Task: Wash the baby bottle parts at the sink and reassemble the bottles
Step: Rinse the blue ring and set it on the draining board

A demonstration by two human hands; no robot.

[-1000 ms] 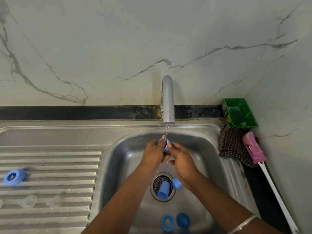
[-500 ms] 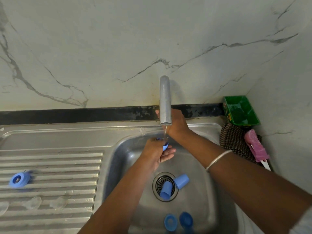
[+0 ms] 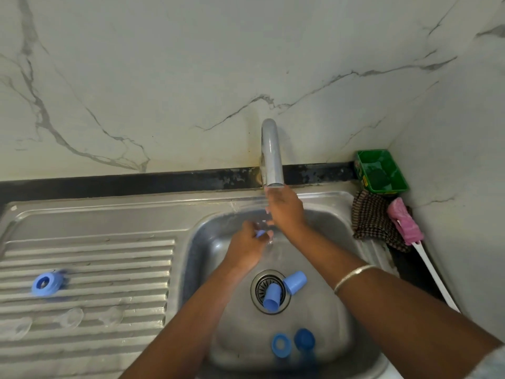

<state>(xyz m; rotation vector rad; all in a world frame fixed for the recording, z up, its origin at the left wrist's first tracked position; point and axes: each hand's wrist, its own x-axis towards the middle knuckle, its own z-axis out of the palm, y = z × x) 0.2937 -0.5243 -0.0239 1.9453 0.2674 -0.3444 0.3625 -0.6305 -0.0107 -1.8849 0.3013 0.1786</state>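
Under the tap [image 3: 271, 151], the left hand [image 3: 246, 248] pinches a small blue part [image 3: 260, 233]; the right hand's [image 3: 284, 207] grip cannot be told.

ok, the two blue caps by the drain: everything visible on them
Two light blue caps, cup-shaped, look like smooth opaque plastic. Both lie tipped on their sides in the sink basin. One lies on the round metal drain strainer, its open mouth facing the camera. The other lies just right of it on the basin floor, closed end pointing up and right. Their sides touch or nearly touch. Neither hand touches them.
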